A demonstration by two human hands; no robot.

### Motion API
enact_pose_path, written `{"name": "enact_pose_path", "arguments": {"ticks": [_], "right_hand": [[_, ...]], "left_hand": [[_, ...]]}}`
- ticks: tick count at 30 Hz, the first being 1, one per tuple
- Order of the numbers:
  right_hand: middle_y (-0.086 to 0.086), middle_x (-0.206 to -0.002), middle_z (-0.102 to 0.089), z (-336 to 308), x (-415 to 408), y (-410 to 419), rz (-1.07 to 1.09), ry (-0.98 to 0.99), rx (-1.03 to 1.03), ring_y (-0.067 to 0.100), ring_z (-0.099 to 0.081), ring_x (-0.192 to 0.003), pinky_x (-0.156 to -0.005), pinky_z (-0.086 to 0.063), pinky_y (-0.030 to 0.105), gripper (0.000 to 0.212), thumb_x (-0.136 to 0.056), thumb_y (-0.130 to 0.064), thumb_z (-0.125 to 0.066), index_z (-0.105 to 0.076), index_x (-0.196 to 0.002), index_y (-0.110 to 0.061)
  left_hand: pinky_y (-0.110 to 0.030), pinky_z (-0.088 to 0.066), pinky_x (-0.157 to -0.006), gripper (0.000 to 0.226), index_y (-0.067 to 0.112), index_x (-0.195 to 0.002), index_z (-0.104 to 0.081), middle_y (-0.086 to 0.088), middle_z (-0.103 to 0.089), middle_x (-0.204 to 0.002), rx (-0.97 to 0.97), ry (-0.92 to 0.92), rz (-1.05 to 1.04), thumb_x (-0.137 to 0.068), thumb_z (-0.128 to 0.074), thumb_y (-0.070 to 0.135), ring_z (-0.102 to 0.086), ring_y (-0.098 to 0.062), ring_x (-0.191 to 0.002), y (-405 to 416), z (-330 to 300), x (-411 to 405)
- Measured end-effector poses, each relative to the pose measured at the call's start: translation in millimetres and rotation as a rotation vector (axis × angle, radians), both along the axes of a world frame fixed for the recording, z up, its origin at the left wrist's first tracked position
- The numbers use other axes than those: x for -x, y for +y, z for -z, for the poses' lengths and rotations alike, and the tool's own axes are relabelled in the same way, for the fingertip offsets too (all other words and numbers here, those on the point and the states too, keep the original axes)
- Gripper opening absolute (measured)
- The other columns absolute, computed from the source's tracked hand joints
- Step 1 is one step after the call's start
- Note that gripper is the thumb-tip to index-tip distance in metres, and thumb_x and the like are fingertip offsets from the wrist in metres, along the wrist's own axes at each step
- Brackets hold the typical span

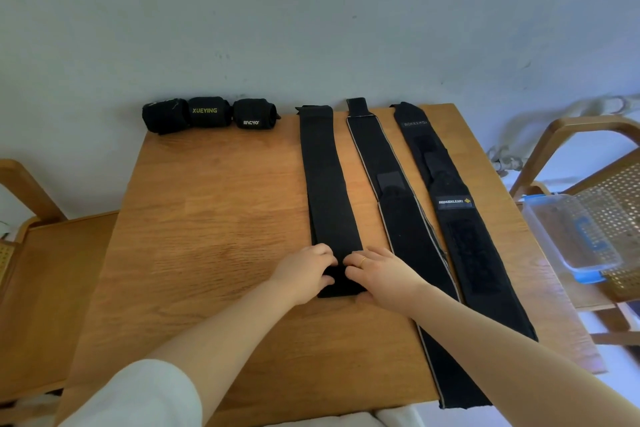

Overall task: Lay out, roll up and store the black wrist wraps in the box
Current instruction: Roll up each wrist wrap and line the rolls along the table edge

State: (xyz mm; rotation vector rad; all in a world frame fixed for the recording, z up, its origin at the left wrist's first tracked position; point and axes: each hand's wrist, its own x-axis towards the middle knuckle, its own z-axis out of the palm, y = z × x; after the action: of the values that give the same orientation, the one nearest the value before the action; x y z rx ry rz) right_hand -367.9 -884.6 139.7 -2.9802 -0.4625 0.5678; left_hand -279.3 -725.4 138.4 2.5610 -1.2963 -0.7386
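- Left wrap (323,177) lies flat on the table (214,204), long axis running 12 to 6 o'clock; near end folded over under both hands.
- Left hand (304,270) at the fold's 9 o'clock side, right hand (377,274) at 3 o'clock; both equally near, fingers curled onto the folded end, gripping it.
- Judgement: roll must travel toward 12 o'clock, along the strip.
- Two more flat wraps (408,218) at 3 o'clock; three rolled wraps (209,113) at far 10 o'clock.
- Box (571,236) on chair, 3 o'clock, well apart.
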Motion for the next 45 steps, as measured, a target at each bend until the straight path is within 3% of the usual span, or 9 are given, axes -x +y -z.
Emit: {"name": "enact_pose_path", "arguments": {"ticks": [6,14,20,24,28,30,34,41,45], "right_hand": [[-0.004,-0.14,-0.038,-5,-14,-7,0.201,0.106,-0.134,0.015,-0.039,-0.13,-0.118,-0.006,0.036,0.04,-0.1,-0.032,-0.042,-0.047,-0.138,-0.022],[-0.001,-0.114,-0.059,-7,-25,-10,0.435,0.145,-0.351,0.015,-0.059,-0.101,-0.092,-0.049,0.034,0.032,-0.096,-0.025,-0.053,-0.043,-0.127,-0.021],[-0.003,-0.127,-0.043,-6,-34,-5,0.481,0.025,-0.233,0.015,-0.046,-0.11,-0.092,-0.043,0.033,0.026,-0.097,-0.032,-0.049,-0.053,-0.121,-0.023],[0.0,-0.122,-0.051,3,-23,8,0.419,-0.147,-0.184,0.012,-0.049,-0.091,-0.079,-0.038,0.024,0.021,-0.099,-0.023,-0.046,-0.051,-0.118,-0.018],[0.002,-0.143,-0.042,7,-21,4,0.317,-0.215,-0.162,0.022,-0.039,-0.133,-0.11,-0.029,0.036,0.037,-0.094,-0.035,-0.053,-0.055,-0.126,-0.015],[0.004,-0.144,-0.04,5,-29,1,0.24,-0.22,-0.094,0.023,-0.033,-0.136,-0.112,-0.025,0.038,0.04,-0.091,-0.033,-0.058,-0.055,-0.126,-0.014],[-0.001,-0.124,-0.05,0,-43,-5,0.248,-0.095,-0.112,0.019,-0.046,-0.118,-0.105,-0.031,0.032,0.035,-0.096,-0.036,-0.048,-0.052,-0.127,-0.02],[-0.003,-0.123,-0.055,0,-69,-20,0.512,0.083,-0.269,0.017,-0.05,-0.116,-0.105,-0.035,0.038,0.037,-0.097,-0.04,-0.046,-0.052,-0.13,-0.025],[-0.005,-0.103,-0.055,5,-75,-13,0.673,-0.147,-0.31,0.015,-0.054,-0.097,-0.092,-0.044,0.034,0.026,-0.095,-0.036,-0.053,-0.056,-0.114,-0.018]], "left_hand": [[-0.03,-0.046,-0.089,0.032,0.023,-0.126,-0.06,0.003,-0.051,-0.129,-0.027,0.038,-0.015,-0.1,-0.041,0.027,-0.052,-0.016,-0.11,-6,-5,-14],[-0.033,-0.049,-0.088,0.04,0.025,-0.133,-0.045,0.002,-0.054,-0.13,-0.035,0.042,-0.021,-0.095,-0.051,0.035,-0.055,-0.018,-0.111,-4,-7,-18],[-0.027,-0.047,-0.092,0.041,0.021,-0.137,-0.048,0.004,-0.041,-0.135,0.038,0.04,-0.168,-0.097,-0.048,0.032,-0.052,-0.014,-0.112,-11,1,-16],[-0.032,-0.048,-0.092,0.031,0.02,-0.126,-0.052,0.001,-0.049,-0.128,0.071,0.078,-0.241,-0.095,-0.052,0.025,-0.053,-0.016,-0.11,-16,2,-19],[-0.033,-0.04,-0.098,0.025,0.02,-0.122,-0.051,0.0,-0.047,-0.127,0.065,-0.033,-0.264,-0.098,-0.046,0.026,-0.039,-0.019,-0.121,-21,4,-17],[-0.034,-0.038,-0.098,0.022,0.02,-0.118,-0.053,0.0,-0.049,-0.125,0.055,-0.107,-0.232,-0.098,-0.045,0.025,-0.036,-0.021,-0.122,-24,4,-19],[-0.032,-0.037,-0.092,0.02,0.022,-0.112,-0.057,0.003,-0.055,-0.118,0.097,-0.123,-0.22,-0.099,-0.042,0.023,-0.04,-0.02,-0.115,-25,4,-24],[-0.032,-0.035,-0.101,0.045,0.022,-0.136,-0.048,0.003,-0.049,-0.131,0.076,-0.129,-0.198,-0.095,-0.05,0.041,-0.037,-0.017,-0.126,-22,7,-35],[-0.036,-0.044,-0.095,0.04,0.02,-0.134,-0.047,-0.002,-0.054,-0.13,0.131,-0.002,-0.313,-0.096,-0.05,0.034,-0.05,-0.02,-0.119,-29,3,-50]]}}
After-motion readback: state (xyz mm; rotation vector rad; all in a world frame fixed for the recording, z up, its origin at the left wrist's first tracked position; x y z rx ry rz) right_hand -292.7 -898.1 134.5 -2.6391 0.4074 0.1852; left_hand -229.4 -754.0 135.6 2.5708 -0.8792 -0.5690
